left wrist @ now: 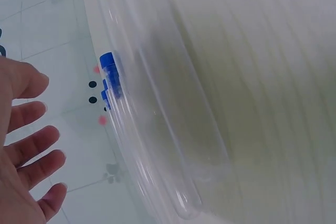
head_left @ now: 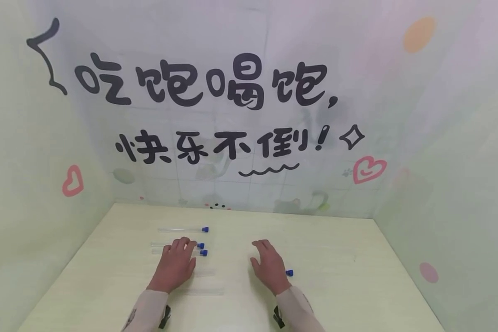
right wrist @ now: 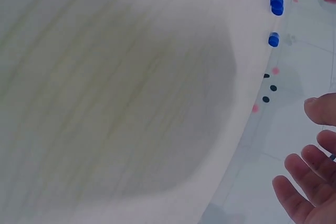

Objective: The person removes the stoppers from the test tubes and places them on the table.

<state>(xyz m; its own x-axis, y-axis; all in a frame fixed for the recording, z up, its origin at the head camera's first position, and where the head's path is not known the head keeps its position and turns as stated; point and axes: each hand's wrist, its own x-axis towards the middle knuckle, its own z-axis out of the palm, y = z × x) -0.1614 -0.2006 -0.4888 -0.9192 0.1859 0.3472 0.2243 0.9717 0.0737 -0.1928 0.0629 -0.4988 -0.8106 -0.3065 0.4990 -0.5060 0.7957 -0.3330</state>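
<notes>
My left hand hovers over the left side of the table with loosely bent fingers and nothing in them. Beneath and just past it lie clear test tubes: a far capped tube, and two more with blue caps beside its fingertips. Nearer the wrist are two clear tubes with no cap showing, partly behind the hand and forearm. In the left wrist view these clear tubes lie side by side. My right hand is held above the table, fingers relaxed, holding nothing. A blue cap shows beside its wrist.
The pale wooden table is bounded by a printed back wall and side walls at left and right. Dark lettering covers the back wall. Both forearms, in light sleeves, reach in from the front edge.
</notes>
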